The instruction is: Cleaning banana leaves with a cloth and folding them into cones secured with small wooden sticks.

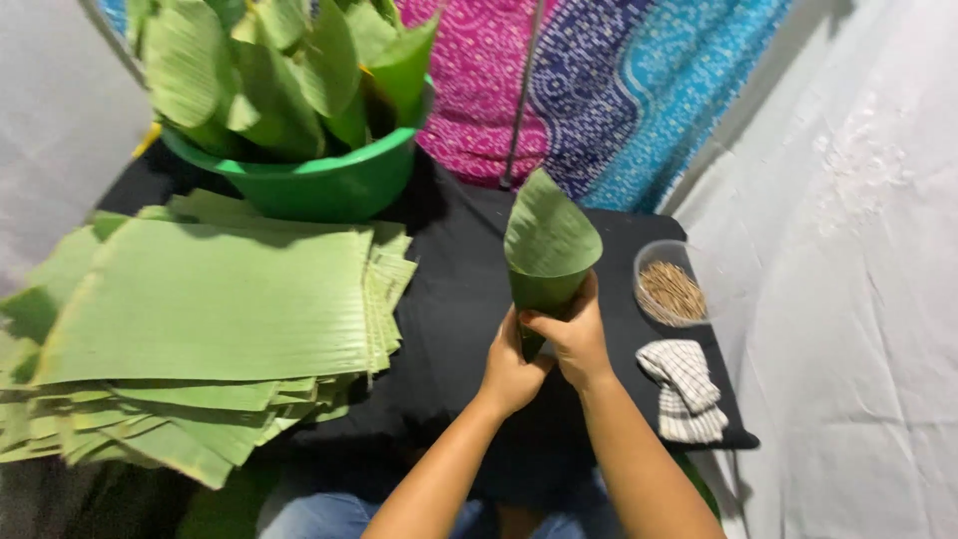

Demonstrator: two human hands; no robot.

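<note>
A green leaf rolled into a cone [547, 248] stands upright over the black table, its wide mouth up. My right hand [576, 334] wraps around the cone's lower half from the right. My left hand [511, 367] grips the narrow tip from below and the left. Both hands touch each other around the cone.
A thick stack of flat cut leaves [205, 309] covers the left of the black table [454, 289]. A green tub [319, 185] full of rolled leaf cones stands at the back. A clear bowl of thin sticks [671, 286] and a checked cloth [685, 387] lie at the right edge.
</note>
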